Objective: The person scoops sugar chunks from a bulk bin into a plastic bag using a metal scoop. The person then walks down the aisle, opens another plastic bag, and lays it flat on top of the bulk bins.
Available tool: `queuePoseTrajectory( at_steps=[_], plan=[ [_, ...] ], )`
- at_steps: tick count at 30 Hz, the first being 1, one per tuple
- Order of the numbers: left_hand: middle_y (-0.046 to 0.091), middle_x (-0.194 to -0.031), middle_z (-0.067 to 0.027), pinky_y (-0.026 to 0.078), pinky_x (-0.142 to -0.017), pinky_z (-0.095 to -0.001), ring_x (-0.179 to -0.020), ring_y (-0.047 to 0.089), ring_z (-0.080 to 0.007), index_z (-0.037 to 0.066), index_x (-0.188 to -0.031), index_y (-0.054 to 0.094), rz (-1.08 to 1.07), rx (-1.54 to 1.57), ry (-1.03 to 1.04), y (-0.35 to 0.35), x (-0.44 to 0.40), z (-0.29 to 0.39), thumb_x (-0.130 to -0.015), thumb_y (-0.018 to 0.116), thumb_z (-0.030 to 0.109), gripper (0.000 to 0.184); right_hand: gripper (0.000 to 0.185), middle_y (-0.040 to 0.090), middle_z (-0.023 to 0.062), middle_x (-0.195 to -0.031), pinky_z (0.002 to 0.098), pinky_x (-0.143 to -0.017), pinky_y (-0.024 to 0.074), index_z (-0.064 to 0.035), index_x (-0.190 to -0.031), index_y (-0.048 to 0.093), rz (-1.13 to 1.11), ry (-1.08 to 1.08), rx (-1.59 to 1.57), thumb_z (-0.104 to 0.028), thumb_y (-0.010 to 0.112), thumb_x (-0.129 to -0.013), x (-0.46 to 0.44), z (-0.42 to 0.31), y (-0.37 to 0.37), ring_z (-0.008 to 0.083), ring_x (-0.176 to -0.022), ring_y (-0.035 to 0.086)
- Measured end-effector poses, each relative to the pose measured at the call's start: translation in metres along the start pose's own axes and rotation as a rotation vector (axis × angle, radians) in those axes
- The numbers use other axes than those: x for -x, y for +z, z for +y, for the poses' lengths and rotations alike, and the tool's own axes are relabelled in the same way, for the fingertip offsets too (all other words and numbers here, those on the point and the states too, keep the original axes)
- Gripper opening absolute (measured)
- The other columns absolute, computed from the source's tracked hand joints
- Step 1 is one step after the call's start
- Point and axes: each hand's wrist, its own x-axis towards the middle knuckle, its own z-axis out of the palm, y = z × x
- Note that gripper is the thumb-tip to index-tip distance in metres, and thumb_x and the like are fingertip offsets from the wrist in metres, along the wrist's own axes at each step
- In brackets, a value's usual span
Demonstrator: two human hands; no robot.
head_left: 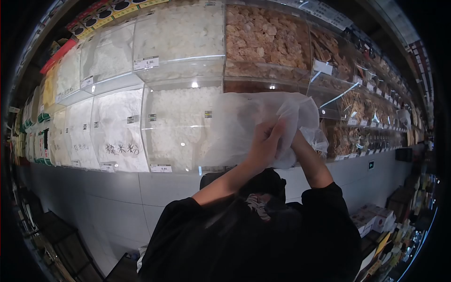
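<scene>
- a thin, see-through white plastic bag (235, 124) is held up in front of the clear plastic bins, partly over the bin of small white bits (174, 122).
- the bag is gripped by the left hand (268, 138), with the fingers curled in on a bunched fold.
- the right hand is hidden by the bag, just beside the left one; whether it is wide, closed or inside the bag cannot be told. only the right forearm (310, 162) is seen.
- so far, the bag is in hand and looks puffed out. no food can be made out in it, so filling seems not to be started, but its inside is blurry.
- no scoop is seen in the left hand.
- tying or closing the bag seems not to be done either.
- brown dried flakes (268, 35) are kept in a bin above the bag.
</scene>
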Motion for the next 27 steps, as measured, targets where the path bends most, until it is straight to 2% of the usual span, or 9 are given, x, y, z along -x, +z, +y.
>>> queuePoseTrajectory(
  at_steps=[4,8,10,13,17,20,22,24,27],
  plan=[
    [0.053,-0.065,0.0049,0.034,-0.046,-0.0181,-0.053,0.047,-0.0023,0.0,-0.108,0.064,0.058,0.121,0.059,-0.016,-0.005,0.007,-0.103,0.046,0.027,0.033,0.023,0.067,0.0195,-0.087,0.0444,-0.073,0.0509,0.0011,-0.096,0.065,-0.096,0.047,0.164,-0.019,0.06,-0.087,-0.003,-0.016,-0.018,0.038,-0.082,0.065],
    [0.062,-0.088,-0.0044,0.045,-0.062,-0.0215,-0.071,0.057,-0.0088,-0.002,-0.128,0.054,0.097,0.216,0.069,-0.047,-0.007,0.021,-0.103,0.041,0.031,0.043,0.023,0.065,0.0216,-0.093,0.0401,-0.076,0.0495,0.0026,-0.099,0.065,-0.243,0.352,0.538,-0.016,0.064,-0.086,-0.008,-0.03,-0.041,0.0391,-0.085,0.062],
    [0.064,-0.104,-0.011,0.05,-0.075,-0.0264,-0.086,0.062,-0.0146,-0.004,-0.136,0.047,0.182,0.239,0.126,-0.056,-0.01,0.03,-0.103,0.04,0.033,0.05,0.024,0.065,0.0211,-0.084,0.0428,-0.072,0.0486,0.0034,-0.099,0.066,-0.187,0.4,0.488,-0.017,0.066,-0.085,-0.004,-0.064,-0.077,0.0408,-0.08,0.062],
    [0.056,-0.125,-0.0181,0.047,-0.095,-0.0352,-0.109,0.059,-0.0239,-0.005,-0.136,0.044,0.363,0.355,0.136,-0.058,-0.015,0.049,-0.101,0.042,0.035,0.054,0.026,0.063,0.0115,-0.066,0.0344,-0.059,0.0461,0.002,-0.102,0.068,-0.206,0.448,0.234,-0.019,0.066,-0.087,0.001,-0.078,-0.141,0.0228,-0.06,0.061],
    [0.055,-0.128,-0.0176,0.046,-0.098,-0.0384,-0.113,0.058,-0.0278,-0.002,-0.136,0.045,0.401,0.471,0.044,-0.073,-0.021,0.058,-0.1,0.044,0.035,0.051,0.024,0.055,-0.0016,-0.06,0.0218,-0.051,0.035,0.0016,-0.098,0.07,-0.035,0.5,-0.29,-0.021,0.064,-0.093,0.015,-0.022,-0.203,0.0023,-0.056,0.047],
    [0.055,-0.128,-0.0167,0.046,-0.098,-0.0391,-0.114,0.058,-0.0282,0.0,-0.135,0.046,0.401,0.453,0.033,-0.071,-0.025,0.06,-0.1,0.044,0.034,0.049,0.024,0.05,-0.0061,-0.059,0.0208,-0.045,0.0264,-0.0004,-0.095,0.07,0.144,0.607,-0.316,-0.023,0.062,-0.094,-0.011,0.008,-0.196,0.0018,-0.049,0.04],
    [0.055,-0.13,-0.0157,0.045,-0.099,-0.0389,-0.116,0.056,-0.0273,0.0,-0.136,0.045,0.373,0.359,0.043,-0.072,-0.028,0.055,-0.1,0.043,0.034,0.049,0.024,0.048,-0.0061,-0.058,0.0228,-0.046,0.0262,-0.0006,-0.088,0.07,0.202,0.608,-0.17,-0.02,0.058,-0.096,-0.028,0.049,-0.178,0.0032,-0.049,0.038],
    [0.052,-0.134,-0.0181,0.042,-0.103,-0.0375,-0.12,0.053,-0.0266,-0.005,-0.137,0.044,0.345,0.28,0.095,-0.068,-0.027,0.051,-0.102,0.039,0.036,0.054,0.032,0.052,0.0015,-0.055,0.029,-0.052,0.0363,0.0037,-0.087,0.07,0.102,0.514,0.118,-0.026,0.061,-0.093,-0.041,0.103,-0.167,0.0087,-0.054,0.05],
    [0.051,-0.135,-0.0187,0.041,-0.104,-0.0358,-0.122,0.052,-0.0258,-0.008,-0.137,0.043,0.301,0.306,0.097,-0.062,-0.03,0.049,-0.103,0.038,0.038,0.057,0.034,0.059,0.0121,-0.06,0.036,-0.059,0.0438,0.0048,-0.087,0.07,0.117,0.593,0.255,-0.028,0.062,-0.09,-0.077,0.126,-0.133,0.0181,-0.058,0.057]
  ],
)
